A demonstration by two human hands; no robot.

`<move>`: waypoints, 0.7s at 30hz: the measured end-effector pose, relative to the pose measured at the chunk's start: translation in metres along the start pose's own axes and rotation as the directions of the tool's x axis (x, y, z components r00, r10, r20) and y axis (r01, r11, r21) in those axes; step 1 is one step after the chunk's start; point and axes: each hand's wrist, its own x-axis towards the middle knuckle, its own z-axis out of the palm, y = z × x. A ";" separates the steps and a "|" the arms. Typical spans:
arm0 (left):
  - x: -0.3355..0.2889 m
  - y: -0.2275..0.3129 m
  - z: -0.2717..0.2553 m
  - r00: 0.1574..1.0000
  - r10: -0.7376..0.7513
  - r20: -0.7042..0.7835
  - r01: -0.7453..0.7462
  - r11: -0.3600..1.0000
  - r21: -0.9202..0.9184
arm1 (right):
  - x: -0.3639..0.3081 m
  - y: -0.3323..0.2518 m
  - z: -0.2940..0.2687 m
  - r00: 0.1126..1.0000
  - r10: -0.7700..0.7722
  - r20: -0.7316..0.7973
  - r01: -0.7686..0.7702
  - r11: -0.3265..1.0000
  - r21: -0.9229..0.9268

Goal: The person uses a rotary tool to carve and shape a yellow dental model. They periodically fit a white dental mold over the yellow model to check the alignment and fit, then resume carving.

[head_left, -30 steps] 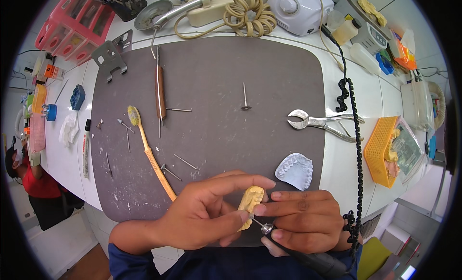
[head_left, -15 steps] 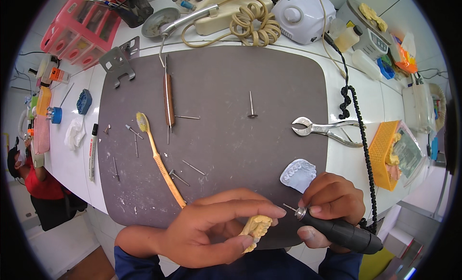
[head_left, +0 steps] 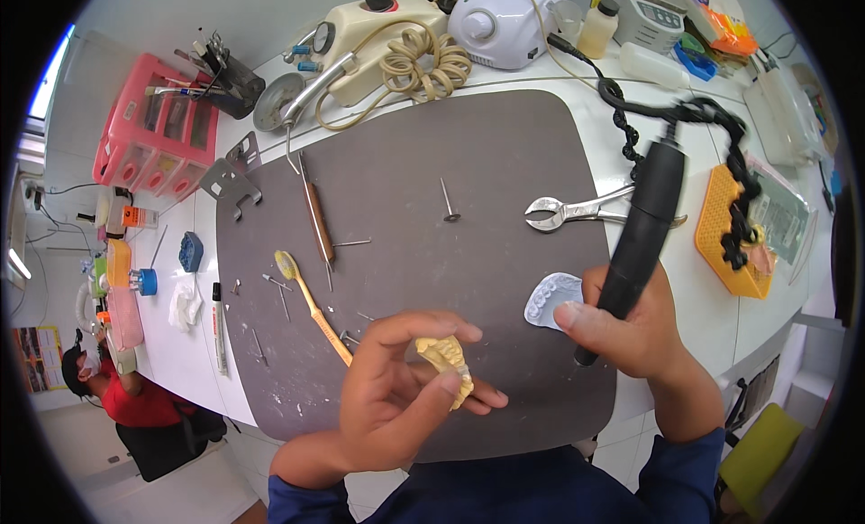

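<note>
A white tabletop (head_left: pixel 559 82) is seen stretching away from both hands, and on it, directly beneath them, a large dark grey rounded work mat (head_left: pixel 468 182) is laid, probably so that dust and small parts are caught on one surface. Beyond the mat, well away from the hands, a cream-coloured bench machine with a coiled hose (head_left: pixel 396 37) and a white domed motor unit (head_left: pixel 505 19) are stood; a pink plastic drawer organiser (head_left: pixel 149 132) is kept far off to the left. The room is shown only at the rim: pale floor and another seated person in a red top (head_left: pixel 117 389) low at the left.

A black cylindrical rotary handpiece (head_left: pixel 640 236) is gripped firmly in the right hand (head_left: pixel 631 330), fingers wrapped round the barrel and its tip turned downward, apparently held clear of the work; its black coiled cable (head_left: pixel 703 118) is trailed up and away from the hand. Just beyond that hand, silver metal pliers (head_left: pixel 577 207) are laid on the mat, and touching its thumb side a pale blue-white dental tray (head_left: pixel 548 299) is rested.

A small yellow plaster dental cast (head_left: pixel 448 360) is pinched in the left hand (head_left: pixel 396 407) between thumb and fingers, raised above the near edge of the mat and tilted toward the face, seemingly so that its teeth can be inspected. Just past the left fingers, an orange-handled toothbrush (head_left: pixel 311 303) is laid diagonally, with loose metal pins (head_left: pixel 351 244) scattered around it.
</note>
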 end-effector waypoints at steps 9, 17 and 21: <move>-0.001 -0.002 0.003 0.999 0.042 -0.029 -0.041 0.998 0.043 | 0.005 0.004 0.000 0.996 0.084 0.022 -0.078 0.979 -0.187; -0.002 0.000 0.004 1.000 -0.001 -0.027 0.001 1.000 0.001 | 0.002 0.000 -0.005 0.995 0.064 0.079 -0.069 0.996 0.063; -0.003 0.005 -0.003 0.991 -0.119 0.060 0.127 0.979 -0.160 | 0.002 0.027 0.001 0.941 -0.315 0.126 0.248 0.892 0.378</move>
